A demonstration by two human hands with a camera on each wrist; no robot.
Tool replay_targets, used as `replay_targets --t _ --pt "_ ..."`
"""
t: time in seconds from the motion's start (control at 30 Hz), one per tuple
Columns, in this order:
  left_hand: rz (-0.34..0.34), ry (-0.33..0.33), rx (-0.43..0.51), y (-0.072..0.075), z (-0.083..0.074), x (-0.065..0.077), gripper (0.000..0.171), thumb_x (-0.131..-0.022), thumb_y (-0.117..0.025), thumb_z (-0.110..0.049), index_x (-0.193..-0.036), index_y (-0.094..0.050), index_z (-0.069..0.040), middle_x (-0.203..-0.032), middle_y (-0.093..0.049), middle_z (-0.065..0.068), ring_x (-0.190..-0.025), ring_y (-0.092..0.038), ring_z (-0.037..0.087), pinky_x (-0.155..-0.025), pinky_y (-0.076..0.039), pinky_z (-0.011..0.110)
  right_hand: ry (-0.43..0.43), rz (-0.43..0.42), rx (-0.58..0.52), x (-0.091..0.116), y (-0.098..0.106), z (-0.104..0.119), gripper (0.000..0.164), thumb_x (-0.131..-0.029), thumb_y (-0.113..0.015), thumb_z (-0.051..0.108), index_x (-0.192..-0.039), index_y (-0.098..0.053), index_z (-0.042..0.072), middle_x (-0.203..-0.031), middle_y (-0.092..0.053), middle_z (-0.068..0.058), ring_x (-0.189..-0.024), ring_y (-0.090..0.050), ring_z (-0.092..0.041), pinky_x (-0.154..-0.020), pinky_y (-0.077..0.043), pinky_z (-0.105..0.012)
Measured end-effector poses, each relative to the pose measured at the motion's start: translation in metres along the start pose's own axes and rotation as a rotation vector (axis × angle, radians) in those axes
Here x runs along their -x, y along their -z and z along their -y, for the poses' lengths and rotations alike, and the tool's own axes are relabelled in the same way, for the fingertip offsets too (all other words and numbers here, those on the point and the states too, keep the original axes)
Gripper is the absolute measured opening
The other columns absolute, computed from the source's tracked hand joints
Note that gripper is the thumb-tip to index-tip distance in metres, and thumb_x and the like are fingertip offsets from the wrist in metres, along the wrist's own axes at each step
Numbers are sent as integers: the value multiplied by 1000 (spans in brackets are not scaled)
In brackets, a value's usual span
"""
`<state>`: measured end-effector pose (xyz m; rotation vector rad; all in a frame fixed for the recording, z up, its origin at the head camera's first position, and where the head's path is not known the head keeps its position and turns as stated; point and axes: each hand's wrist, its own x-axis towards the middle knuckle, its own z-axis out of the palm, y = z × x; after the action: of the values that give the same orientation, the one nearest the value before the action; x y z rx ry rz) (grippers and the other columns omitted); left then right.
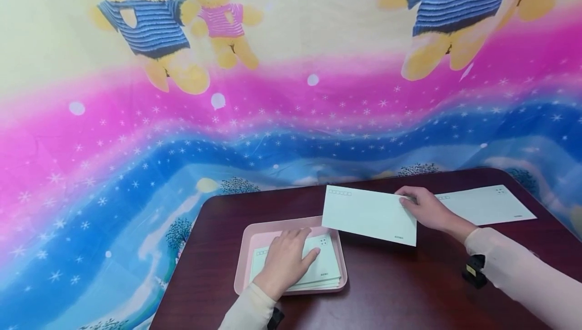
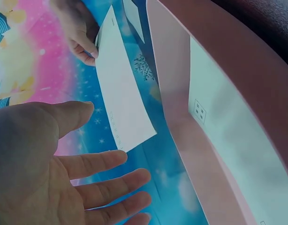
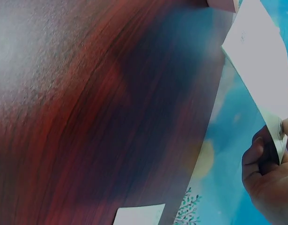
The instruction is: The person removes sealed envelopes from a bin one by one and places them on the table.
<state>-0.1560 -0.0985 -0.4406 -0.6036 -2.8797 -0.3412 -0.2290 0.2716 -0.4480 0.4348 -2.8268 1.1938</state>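
Observation:
A pale envelope (image 1: pixel 368 214) is held in the air by my right hand (image 1: pixel 427 209), which pinches its right end between thumb and fingers. In the right wrist view the same envelope (image 3: pixel 263 61) bends slightly near the grip. My left hand (image 1: pixel 286 256) is above a pink tray (image 1: pixel 243 249), its fingers spread and nothing in its grasp; the left wrist view shows the bare palm (image 2: pixel 36 178). Inside the tray lies a stack of similar envelopes (image 1: pixel 325 259), partly hidden by that hand. Another envelope (image 1: pixel 491 206) lies flat at the table's right, behind the right forearm.
The dark wooden table (image 1: pixel 386 284) has a rounded back edge. Behind it hangs a cloth (image 1: pixel 282 102) printed with bears and snowflakes. A small black device (image 1: pixel 474 271) is strapped on the right wrist.

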Motion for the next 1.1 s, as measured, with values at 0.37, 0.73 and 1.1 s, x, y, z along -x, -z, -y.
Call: replay_targets --t 0.37,0.73,1.1 --pt "-1 -18 -5 -2 -5 -1 48 -96 -65 -42 -132 -64 -11 -125 -71 8 -115 -65 26 -90 -54 45 -13 -15 14 2 9 -15 23 -104 -50 5 -121 -65 -1 -118 -67 -23 -105 -63 -33 -82 -52 -43" --pt "-10 -43 -34 -6 -10 1 46 -95 -66 -43 -129 -65 -13 -120 -72 6 -110 -66 24 -86 -54 42 -32 -19 38 3 13 -36 23 -105 -49 6 -120 -64 -4 -116 -67 -25 -99 -63 -28 -77 -51 -36" --pt "18 -37 -31 -7 -13 0 47 -95 -66 -43 -131 -65 -13 -122 -72 6 -112 -66 24 -87 -54 42 -72 30 64 4 9 -50 24 -105 -49 5 -122 -62 -5 -125 -61 -32 -101 -64 -45 -77 -54 -51"
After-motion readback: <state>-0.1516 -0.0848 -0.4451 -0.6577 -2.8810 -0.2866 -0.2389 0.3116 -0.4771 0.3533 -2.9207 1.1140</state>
